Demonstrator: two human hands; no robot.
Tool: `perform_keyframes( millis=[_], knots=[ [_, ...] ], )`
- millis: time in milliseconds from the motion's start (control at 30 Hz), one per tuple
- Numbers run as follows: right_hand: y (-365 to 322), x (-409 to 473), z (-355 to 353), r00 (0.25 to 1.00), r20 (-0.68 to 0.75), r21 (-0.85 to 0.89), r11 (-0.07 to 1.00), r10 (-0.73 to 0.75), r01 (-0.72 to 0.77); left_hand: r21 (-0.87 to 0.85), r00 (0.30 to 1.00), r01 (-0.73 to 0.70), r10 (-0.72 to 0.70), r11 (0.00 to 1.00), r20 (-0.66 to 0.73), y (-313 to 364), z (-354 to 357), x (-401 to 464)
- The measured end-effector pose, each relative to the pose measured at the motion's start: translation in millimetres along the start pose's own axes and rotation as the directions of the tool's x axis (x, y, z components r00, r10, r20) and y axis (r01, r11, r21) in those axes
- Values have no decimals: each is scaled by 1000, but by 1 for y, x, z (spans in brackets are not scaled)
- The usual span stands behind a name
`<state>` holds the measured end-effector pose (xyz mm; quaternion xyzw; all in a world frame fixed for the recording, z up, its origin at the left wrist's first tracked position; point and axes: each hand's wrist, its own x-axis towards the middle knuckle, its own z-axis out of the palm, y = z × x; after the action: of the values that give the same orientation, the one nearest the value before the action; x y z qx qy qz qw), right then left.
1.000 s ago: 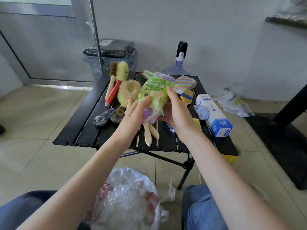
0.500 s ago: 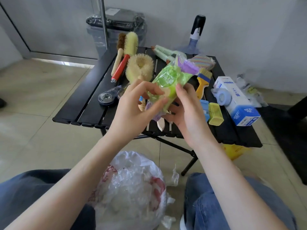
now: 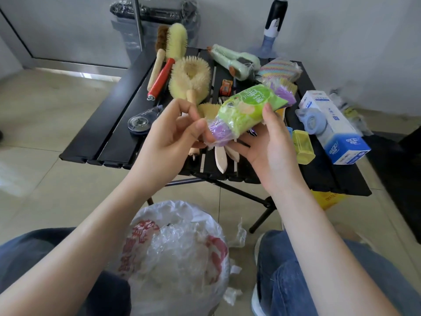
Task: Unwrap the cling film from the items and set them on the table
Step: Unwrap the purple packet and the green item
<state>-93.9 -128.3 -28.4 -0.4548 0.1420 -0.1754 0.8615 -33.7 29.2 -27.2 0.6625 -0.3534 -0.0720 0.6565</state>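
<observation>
The left hand [image 3: 173, 131] now pinches film at the green-and-purple film-wrapped packet's [image 3: 245, 110] near end (earlier gripping mid-packet); right hand [image 3: 268, 142] cradles it, so peeling begins.

Person, seen from the head down. Left hand [image 3: 173, 131] and right hand [image 3: 268, 142]: bare, no rings, no watch, no bracelet visible. Fingernails short and unpainted where they show. Left forearm [image 3: 91, 229] and right forearm [image 3: 323, 229]: bare to the lower frame edge, no sleeve in sight. Legs: blue denim jeans [image 3: 296, 281], a seam running down the right leg, the left leg in darker shade. Footwear: a light-coloured shoe edge [image 3: 256, 302] with a blue tint, only partly in view.
</observation>
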Motion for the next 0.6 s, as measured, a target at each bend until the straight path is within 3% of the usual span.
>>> perform_keyframes(
  millis=[267,367,467,600],
  knots=[
    [7,-6,0,998,-61,22,1000,2,-1,-88,990,95,-85,992,109,5,1,-6],
    [4,-6,0,998,-64,-18,1000,-20,19,85,995,40,-48,996,91,3,5,-10],
    [4,-5,1,998,-55,-55,998,-34,31,369,999,-53,50,928,19,-1,8,-13],
    [5,-5,0,999,-14,-75,996,-41,40,476,997,-53,77,878,-31,-1,6,-9]
  ],
)
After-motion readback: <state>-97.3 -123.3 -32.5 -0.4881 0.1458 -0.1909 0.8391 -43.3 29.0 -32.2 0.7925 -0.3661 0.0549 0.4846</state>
